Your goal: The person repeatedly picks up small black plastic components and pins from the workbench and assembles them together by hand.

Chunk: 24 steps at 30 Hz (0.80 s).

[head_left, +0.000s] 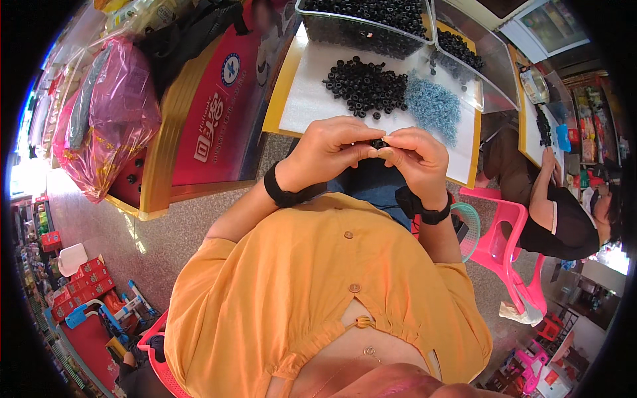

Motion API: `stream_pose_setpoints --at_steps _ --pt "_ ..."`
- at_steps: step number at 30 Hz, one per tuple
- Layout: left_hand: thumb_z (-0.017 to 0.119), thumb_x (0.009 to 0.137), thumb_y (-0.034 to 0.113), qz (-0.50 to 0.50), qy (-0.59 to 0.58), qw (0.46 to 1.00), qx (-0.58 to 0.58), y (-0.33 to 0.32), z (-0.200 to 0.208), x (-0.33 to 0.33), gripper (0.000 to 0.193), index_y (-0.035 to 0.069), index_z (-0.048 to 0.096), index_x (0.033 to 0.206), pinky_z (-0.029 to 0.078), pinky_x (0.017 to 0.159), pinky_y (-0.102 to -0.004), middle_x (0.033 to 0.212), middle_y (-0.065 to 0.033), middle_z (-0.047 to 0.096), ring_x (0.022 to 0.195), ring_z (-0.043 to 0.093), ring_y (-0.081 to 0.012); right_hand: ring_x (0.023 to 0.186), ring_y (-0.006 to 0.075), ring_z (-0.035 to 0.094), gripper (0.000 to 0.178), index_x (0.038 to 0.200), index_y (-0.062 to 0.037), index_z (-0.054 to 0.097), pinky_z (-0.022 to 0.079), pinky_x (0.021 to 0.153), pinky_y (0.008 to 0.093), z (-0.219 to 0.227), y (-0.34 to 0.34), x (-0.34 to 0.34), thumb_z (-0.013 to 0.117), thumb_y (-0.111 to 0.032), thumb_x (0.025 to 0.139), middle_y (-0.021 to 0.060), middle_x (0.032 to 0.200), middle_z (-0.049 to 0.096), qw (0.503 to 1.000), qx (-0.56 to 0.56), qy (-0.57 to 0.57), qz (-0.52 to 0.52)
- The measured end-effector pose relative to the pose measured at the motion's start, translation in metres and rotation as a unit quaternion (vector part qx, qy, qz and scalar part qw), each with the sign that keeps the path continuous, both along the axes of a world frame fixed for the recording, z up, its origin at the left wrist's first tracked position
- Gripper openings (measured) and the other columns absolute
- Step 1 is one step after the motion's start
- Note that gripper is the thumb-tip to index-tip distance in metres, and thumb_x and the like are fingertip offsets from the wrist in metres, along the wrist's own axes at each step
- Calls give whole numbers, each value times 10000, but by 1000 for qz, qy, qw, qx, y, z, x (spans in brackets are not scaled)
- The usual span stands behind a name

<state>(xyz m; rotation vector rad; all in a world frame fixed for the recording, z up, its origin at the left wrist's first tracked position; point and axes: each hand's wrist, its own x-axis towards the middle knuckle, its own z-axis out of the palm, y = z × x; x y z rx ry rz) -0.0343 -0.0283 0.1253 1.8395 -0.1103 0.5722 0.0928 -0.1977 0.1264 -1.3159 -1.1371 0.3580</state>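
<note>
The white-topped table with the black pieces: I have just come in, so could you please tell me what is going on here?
The seated person's left hand and right hand pinch a small black piece between their fingertips, near the edge of the table. Exactly what it is, is too small to tell. A loose black pile and a pale blue pile lie side by side beyond the hands, with a clear bin of black pieces behind.

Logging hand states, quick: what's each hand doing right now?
Left hand: closed, pinching a small black piece.
Right hand: closed, pinching the same small black piece.
</note>
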Motion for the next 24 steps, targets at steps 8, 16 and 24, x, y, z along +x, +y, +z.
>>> stream_pose_setpoints --at_steps 8,16,24 --pt "740 826 50 -9 19 998 -54 -3 9 -4 281 23 690 1101 522 533 -242 885 -90 671 660 653 -147 680 136 643 174 1009 19 676 525 577 230 17 -1 -6 692 52 839 120 924 662 997 -38 -57 -19" --pt "757 805 57 30 5 999 -27 -4 7 -3 282 31 703 1081 530 569 -262 890 -100 692 694 662 -173 698 145 657 180 1035 21 657 549 588 239 16 0 -12 664 48 858 126 929 665 996 -32 -54 -66" --pt "733 816 14 24 -15 1000 -1 -3 6 -3 298 31 696 1112 530 559 -245 899 -97 679 685 656 -145 709 164 665 196 1025 10 663 551 587 249 16 2 -14 686 42 834 126 909 673 990 -23 -107 -84"
